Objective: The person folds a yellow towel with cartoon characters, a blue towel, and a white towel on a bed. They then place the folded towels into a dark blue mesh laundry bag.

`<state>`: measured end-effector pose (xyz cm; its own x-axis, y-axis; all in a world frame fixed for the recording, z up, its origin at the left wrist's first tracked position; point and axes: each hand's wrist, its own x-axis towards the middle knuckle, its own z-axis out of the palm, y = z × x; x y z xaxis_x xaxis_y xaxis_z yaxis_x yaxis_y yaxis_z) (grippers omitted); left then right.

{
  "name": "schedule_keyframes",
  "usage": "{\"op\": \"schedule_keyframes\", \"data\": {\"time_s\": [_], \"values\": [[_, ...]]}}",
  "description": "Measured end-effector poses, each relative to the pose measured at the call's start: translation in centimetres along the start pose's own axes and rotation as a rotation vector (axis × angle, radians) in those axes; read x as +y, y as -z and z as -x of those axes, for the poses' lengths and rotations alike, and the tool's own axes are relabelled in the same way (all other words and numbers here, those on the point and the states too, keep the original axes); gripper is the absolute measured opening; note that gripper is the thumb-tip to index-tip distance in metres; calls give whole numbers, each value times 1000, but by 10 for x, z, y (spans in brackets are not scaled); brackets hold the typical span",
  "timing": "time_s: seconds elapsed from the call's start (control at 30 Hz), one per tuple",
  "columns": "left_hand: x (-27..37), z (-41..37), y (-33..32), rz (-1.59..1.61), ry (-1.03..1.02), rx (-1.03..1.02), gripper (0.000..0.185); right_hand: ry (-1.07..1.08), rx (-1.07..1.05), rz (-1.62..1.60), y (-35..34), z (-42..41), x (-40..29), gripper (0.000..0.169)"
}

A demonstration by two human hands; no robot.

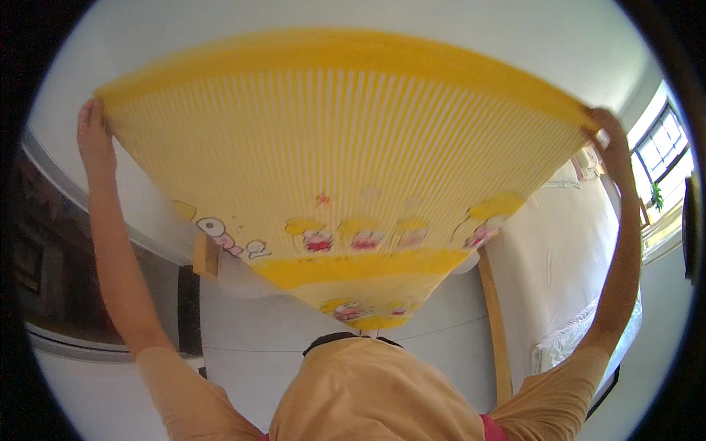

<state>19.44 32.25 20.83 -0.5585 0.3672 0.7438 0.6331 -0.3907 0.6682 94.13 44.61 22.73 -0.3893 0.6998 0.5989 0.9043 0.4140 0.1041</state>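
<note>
A yellow and white striped cloth point(342, 143) with a solid yellow border and printed cartoon figures hangs stretched out before me. My left hand point(95, 124) grips its upper left corner. At the upper right corner, my right hand point(608, 132) holds the cloth. Both arms are raised and spread wide. The top edge bows upward between the hands, and the lower part narrows towards my body. The cloth looks slightly blurred.
To the right stands a bed with a pale sheet point(551, 242) and a wooden side rail point(493, 325). Beyond it are a window point(662, 140) and a green plant point(656, 195). A wooden block-like piece point(206, 254) shows at left, above the grey tiled floor point(248, 325).
</note>
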Motion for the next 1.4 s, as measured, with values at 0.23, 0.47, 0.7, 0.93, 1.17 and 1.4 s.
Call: {"op": "schedule_keyframes", "data": {"time_s": [0.23,0.47,0.7,0.93,1.17,1.4], "values": [[68,20,91,-656,-637,266,35,-388,557,87,104,33,27,37],[-2,178,111,62,9,-124,23,53,43,279,11,136,-96,19],[30,109,195,68,-93,57,26,86,355,388,131,121,-156,18],[-5,124,276,-437,-222,23,32,83,91,29,100,165,-199,18],[-3,159,348,-840,-355,42,35,-260,-20,-753,103,198,-188,14],[-16,206,454,1141,162,-155,35,-66,184,-1018,108,262,-151,42]]}}
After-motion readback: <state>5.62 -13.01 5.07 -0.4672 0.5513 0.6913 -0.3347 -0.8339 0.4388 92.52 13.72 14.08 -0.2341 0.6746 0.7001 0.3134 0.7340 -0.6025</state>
